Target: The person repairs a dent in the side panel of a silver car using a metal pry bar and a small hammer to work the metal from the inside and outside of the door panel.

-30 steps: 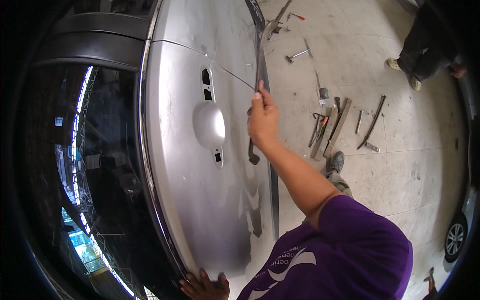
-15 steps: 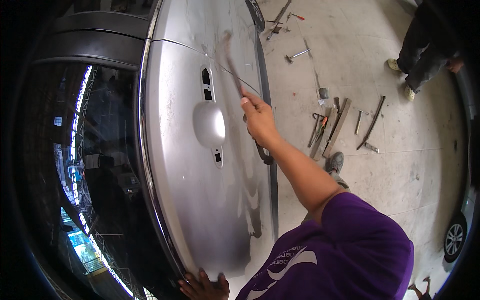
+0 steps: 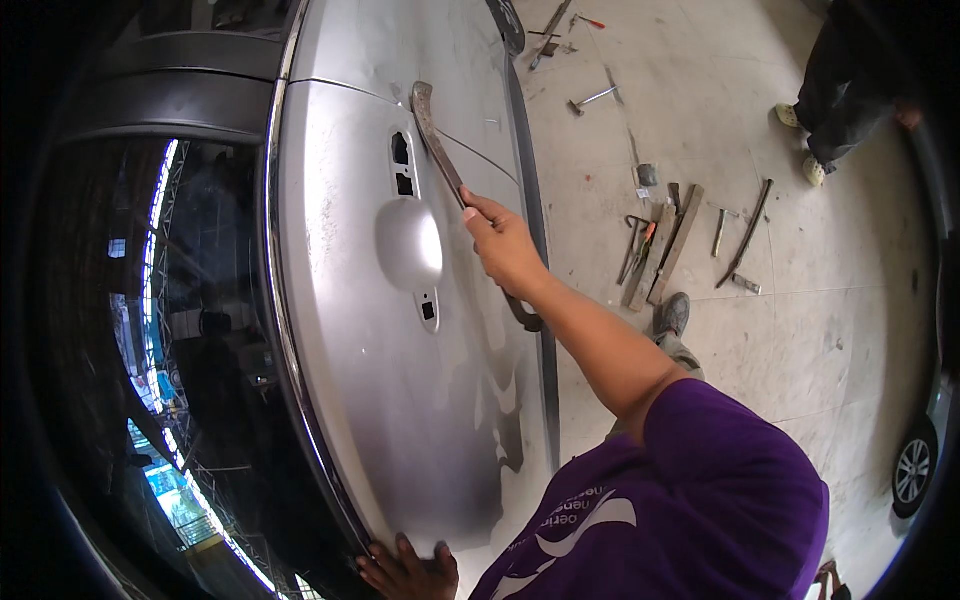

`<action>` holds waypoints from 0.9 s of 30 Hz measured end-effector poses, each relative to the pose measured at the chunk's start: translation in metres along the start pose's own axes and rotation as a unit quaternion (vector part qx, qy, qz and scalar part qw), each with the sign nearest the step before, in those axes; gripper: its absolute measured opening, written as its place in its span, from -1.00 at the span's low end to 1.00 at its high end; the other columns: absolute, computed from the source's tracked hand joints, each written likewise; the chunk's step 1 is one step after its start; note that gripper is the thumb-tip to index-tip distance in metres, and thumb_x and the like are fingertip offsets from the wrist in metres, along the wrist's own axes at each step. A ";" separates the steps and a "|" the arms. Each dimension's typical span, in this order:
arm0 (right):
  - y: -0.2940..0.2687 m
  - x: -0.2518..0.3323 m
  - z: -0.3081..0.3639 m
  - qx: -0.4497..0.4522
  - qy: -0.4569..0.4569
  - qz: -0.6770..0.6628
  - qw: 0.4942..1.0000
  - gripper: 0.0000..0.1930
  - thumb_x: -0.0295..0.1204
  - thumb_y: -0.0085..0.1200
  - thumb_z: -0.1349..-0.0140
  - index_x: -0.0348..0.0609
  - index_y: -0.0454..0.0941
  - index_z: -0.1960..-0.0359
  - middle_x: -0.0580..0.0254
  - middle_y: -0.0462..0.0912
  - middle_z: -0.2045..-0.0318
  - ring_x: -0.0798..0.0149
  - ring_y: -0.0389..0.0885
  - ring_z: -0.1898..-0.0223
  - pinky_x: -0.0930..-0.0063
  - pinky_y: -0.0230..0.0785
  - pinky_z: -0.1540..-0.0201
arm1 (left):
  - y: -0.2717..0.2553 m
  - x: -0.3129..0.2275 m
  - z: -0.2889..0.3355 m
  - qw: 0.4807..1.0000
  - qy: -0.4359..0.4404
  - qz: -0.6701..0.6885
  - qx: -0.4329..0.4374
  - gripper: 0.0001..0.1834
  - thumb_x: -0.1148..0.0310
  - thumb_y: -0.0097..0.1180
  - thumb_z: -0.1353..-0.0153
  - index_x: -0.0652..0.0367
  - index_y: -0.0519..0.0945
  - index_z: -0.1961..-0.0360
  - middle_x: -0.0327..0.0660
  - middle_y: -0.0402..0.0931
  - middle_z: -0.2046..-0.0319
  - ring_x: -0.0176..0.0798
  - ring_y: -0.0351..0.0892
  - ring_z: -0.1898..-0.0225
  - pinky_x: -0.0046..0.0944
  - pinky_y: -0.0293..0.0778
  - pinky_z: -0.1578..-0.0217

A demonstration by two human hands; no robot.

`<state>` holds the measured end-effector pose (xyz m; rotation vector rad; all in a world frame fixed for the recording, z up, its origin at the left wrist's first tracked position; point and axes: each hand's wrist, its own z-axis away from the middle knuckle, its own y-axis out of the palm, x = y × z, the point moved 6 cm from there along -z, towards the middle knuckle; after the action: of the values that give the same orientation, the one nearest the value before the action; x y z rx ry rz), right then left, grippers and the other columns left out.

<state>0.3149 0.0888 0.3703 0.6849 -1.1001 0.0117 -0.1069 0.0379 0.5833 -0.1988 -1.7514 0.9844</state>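
Hammers (image 3: 719,236) on the concrete floor (image 3: 800,370) beside a scuffed car door (image 3: 400,420) suggest a repair workshop.

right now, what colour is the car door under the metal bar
Silver-grey; the car door shows best in the head view.

So the floor (image 3: 770,350) is pale concrete, scuffed and stained, with thin seams across it. Its near-side edge runs along the silver car (image 3: 370,400). Towards its far end, near that edge, there's a dark bar (image 3: 548,38), a red-handled tool (image 3: 593,22) and, a little closer, a hammer (image 3: 597,97).

Main pile is further down — two wooden strips (image 3: 679,245) side by side, with a hooked rod (image 3: 631,252) next to them. Just beyond sits a dark grey lump (image 3: 648,176), can't tell what. Out towards the opposite edge: a small hammer (image 3: 720,233), a dark curved bar (image 3: 746,232) and a short metal piece (image 3: 747,284) — near each other. A grey shoe (image 3: 675,312) stands beside the strips.
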 end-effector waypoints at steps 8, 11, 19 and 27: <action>0.006 -0.001 0.024 0.018 0.085 -0.001 0.996 -0.55 -0.28 -0.06 -0.39 -0.20 0.39 -0.26 0.31 0.58 0.30 0.49 0.45 0.37 0.58 0.35 0.19 | 0.001 0.004 0.007 1.000 -0.001 -0.014 -0.010 -0.20 -0.32 -0.12 -0.22 -0.17 0.24 -0.39 0.02 0.09 -0.40 0.28 0.14 -0.34 0.31 0.22 -0.21; -0.010 -0.025 0.019 -0.086 -0.007 -0.057 0.995 -0.55 -0.27 -0.07 -0.40 -0.15 0.39 -0.27 0.40 0.52 0.43 0.54 0.40 0.46 0.62 0.33 0.31 | 0.006 -0.005 -0.007 1.000 0.022 -0.005 -0.006 -0.20 -0.32 -0.14 -0.22 -0.16 0.22 -0.40 0.02 0.06 -0.41 0.27 0.14 -0.34 0.30 0.22 -0.21; -0.002 -0.025 0.029 -0.017 0.017 0.002 1.000 -0.56 -0.27 -0.07 -0.38 -0.11 0.43 -0.25 0.37 0.56 0.39 0.55 0.38 0.46 0.64 0.29 0.31 | 0.002 -0.002 -0.004 0.999 0.023 -0.017 -0.014 -0.18 -0.33 -0.16 -0.23 -0.15 0.19 -0.41 0.04 -0.03 -0.44 0.32 0.12 -0.33 0.32 0.27 -0.17; -0.009 -0.011 0.010 -0.071 -0.046 -0.034 0.996 -0.54 -0.26 -0.08 -0.38 -0.15 0.41 -0.26 0.22 0.63 0.18 0.48 0.47 0.27 0.59 0.34 0.13 | 0.005 -0.004 -0.004 0.999 0.014 -0.028 0.009 -0.16 -0.34 -0.14 -0.22 -0.14 0.18 -0.42 0.02 -0.12 -0.46 0.35 0.10 -0.34 0.35 0.27 -0.16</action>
<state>0.3046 0.0798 0.3590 0.6007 -1.1528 -0.1566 -0.1034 0.0410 0.5777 -0.1499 -1.7134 0.9528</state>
